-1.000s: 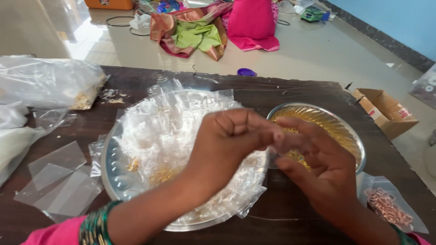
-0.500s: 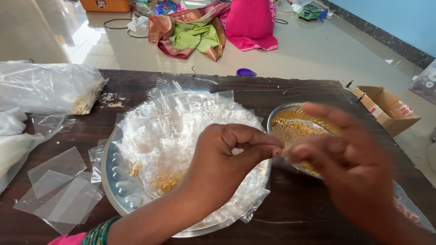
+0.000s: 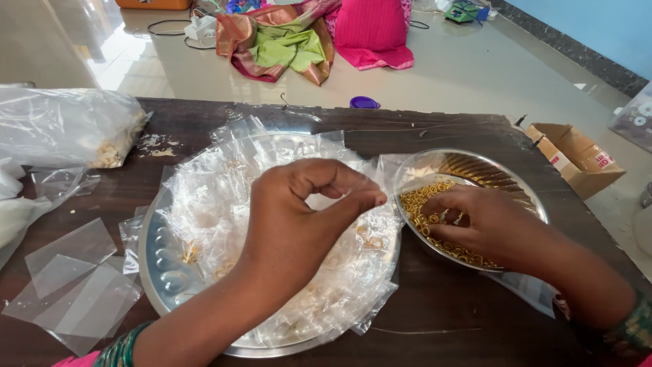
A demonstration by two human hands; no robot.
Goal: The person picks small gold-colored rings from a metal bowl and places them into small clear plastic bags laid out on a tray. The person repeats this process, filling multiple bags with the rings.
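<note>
My left hand (image 3: 302,217) hovers over a big steel plate (image 3: 157,268) heaped with small clear plastic pouches (image 3: 210,197). Its thumb and fingers pinch together on the edge of one clear pouch. My right hand (image 3: 479,221) rests fingers-down in a smaller steel bowl (image 3: 502,180) to the right, touching the heap of small golden rings (image 3: 424,204) inside it. Whether any rings are between those fingers is hidden. A few golden pieces show through the pouches on the plate.
Flat clear plastic sheets (image 3: 68,285) lie at the table's left front. A large plastic bag (image 3: 64,126) with pale bits sits at far left. A cardboard box (image 3: 577,156) stands on the floor to the right; coloured cloth (image 3: 292,41) lies beyond the dark table (image 3: 441,319).
My right hand dropped from in front of the left hand down into the bowl of rings. The left hand stayed over the plate, still pinching.
</note>
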